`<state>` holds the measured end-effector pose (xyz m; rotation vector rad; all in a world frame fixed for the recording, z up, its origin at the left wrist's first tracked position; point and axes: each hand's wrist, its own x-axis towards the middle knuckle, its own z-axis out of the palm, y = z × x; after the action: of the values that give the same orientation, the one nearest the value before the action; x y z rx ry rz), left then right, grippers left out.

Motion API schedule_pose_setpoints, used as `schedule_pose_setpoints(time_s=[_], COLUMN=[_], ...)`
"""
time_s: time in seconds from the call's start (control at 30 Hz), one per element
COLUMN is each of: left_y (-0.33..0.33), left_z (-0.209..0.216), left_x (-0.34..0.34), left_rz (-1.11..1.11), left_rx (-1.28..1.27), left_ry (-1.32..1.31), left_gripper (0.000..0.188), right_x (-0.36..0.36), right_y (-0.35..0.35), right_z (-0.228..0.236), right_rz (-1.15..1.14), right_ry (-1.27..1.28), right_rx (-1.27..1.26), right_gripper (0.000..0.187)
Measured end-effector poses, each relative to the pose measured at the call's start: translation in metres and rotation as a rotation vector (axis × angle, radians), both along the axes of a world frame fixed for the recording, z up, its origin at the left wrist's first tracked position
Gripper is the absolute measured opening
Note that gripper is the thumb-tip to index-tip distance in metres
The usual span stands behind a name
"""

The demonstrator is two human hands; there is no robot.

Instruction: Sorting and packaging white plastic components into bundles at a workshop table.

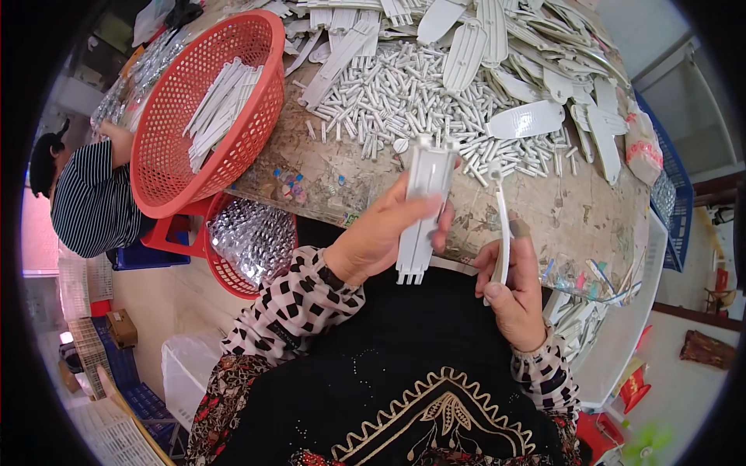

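My left hand [381, 237] grips a long white plastic channel piece [423, 206] held upright over the table edge. My right hand [513, 291] holds a thin white plastic strip [502, 233] on edge, just to the right of the channel piece. On the worn table [350, 175] behind them lies a heap of small white plastic pins [404, 97] and a pile of flat white paddle-shaped parts [528, 120]. Both sleeves are black and white checked.
A red mesh basket [167, 175] with white strips [217, 109] stands at the table's left end. Below it, a second red basket holds shiny clear pieces [252, 237]. Another person in a striped top [93, 198] sits at the far left. A blue crate [672, 182] is on the right.
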<state>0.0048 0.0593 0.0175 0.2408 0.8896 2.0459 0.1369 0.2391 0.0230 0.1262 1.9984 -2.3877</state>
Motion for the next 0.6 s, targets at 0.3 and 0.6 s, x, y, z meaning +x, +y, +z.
schedule_pose_setpoints(time_s=[0.3, 0.6], left_y=[0.017, 0.004], left_z=[-0.005, -0.005], left_x=[0.019, 0.014], left_rz=[0.057, 0.065], left_rx=[0.126, 0.039], left_ry=[-0.043, 0.066], left_gripper=[0.062, 0.073], right_x=[-0.005, -0.007], right_y=[-0.002, -0.004], right_z=[-0.010, -0.012], right_rz=[0.074, 0.001], right_ry=[0.226, 0.320], right_rx=[0.430, 0.470], right_gripper=[0.081, 0.067])
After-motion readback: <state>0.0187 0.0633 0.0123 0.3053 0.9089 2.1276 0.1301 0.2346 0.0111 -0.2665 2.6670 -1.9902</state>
